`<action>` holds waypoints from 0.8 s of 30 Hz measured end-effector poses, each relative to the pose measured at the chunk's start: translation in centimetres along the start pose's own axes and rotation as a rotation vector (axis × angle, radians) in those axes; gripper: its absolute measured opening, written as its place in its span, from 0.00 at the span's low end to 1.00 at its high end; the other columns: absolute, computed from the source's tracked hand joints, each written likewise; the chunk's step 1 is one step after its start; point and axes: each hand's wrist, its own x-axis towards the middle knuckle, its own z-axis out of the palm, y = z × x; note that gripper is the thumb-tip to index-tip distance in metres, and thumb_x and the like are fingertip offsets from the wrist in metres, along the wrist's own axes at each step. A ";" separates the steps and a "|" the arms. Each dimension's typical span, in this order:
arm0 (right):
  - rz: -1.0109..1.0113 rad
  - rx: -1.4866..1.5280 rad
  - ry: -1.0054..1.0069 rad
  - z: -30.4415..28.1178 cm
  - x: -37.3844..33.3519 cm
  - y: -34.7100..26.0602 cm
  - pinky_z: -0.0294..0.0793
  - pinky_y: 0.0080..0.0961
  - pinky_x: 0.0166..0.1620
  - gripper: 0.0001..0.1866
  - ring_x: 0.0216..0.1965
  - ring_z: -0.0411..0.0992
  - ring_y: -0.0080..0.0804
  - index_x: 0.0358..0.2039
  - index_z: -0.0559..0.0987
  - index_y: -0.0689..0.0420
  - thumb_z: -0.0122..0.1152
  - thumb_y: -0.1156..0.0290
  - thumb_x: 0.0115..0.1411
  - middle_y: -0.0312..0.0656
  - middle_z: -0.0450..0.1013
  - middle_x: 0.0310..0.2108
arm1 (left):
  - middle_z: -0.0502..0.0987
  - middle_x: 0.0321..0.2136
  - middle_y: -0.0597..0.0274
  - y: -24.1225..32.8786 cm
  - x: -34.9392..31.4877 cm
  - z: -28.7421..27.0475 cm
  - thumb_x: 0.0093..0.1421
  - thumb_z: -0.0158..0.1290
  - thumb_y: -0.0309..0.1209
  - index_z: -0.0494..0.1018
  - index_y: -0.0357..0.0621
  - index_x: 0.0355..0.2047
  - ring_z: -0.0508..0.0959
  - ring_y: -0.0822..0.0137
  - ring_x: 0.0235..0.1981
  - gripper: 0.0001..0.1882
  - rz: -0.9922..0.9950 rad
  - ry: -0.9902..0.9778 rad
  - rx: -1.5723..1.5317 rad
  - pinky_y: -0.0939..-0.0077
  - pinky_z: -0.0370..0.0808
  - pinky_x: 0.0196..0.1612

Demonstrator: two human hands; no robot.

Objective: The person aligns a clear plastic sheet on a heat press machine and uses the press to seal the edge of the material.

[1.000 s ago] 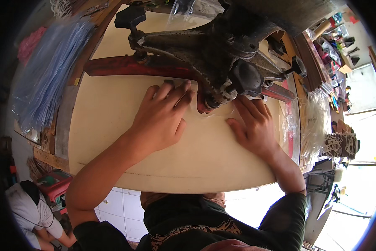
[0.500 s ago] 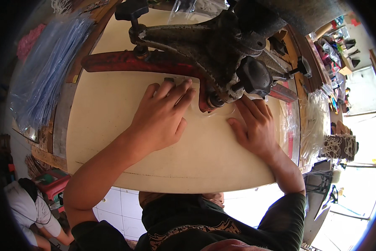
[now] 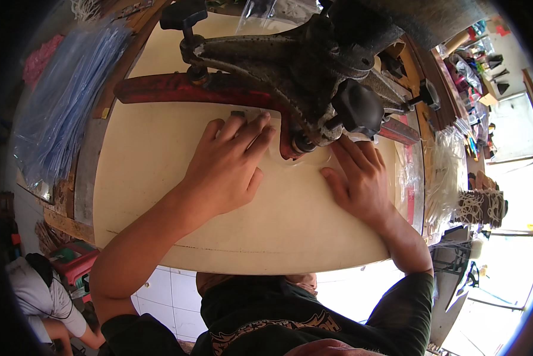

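Note:
My left hand (image 3: 224, 166) lies on a cream-coloured work board (image 3: 231, 243), fingers stretched forward and thumb apart. Its fingertips rest by a piece of clear plastic film (image 3: 284, 155), close to a red metal bar (image 3: 171, 89). A small dark patch shows at one fingertip. My right hand (image 3: 364, 181) is flat on the board too, fingers reaching forward with the thumb spread; some fingertips are hidden under a black knob (image 3: 358, 107). The film lies between my hands, partly beneath the dark metal press head (image 3: 302, 71) that carries the red bar. Neither hand visibly grips anything.
A stack of bluish plastic sleeves (image 3: 70, 101) lies at the left, and clear plastic pieces (image 3: 444, 178) lie at the right. The press overhangs the board's far half. A person in a white shirt (image 3: 44, 291) bends low at the lower left, near a red stool (image 3: 76, 264).
My hands keep their places beside the film, and the press has not visibly moved. The person at the lower left has shifted an arm slightly.

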 end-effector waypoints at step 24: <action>0.010 0.007 0.005 0.0 0.2 -0.1 0.74 0.39 0.47 0.29 0.44 0.73 0.45 0.56 0.77 0.66 0.67 0.60 0.58 0.50 0.75 0.56 | 0.70 0.59 0.47 -0.1 -0.1 -0.2 0.52 0.53 0.27 0.69 0.34 0.58 0.69 0.50 0.53 0.30 -0.002 -0.028 -0.038 0.55 0.65 0.57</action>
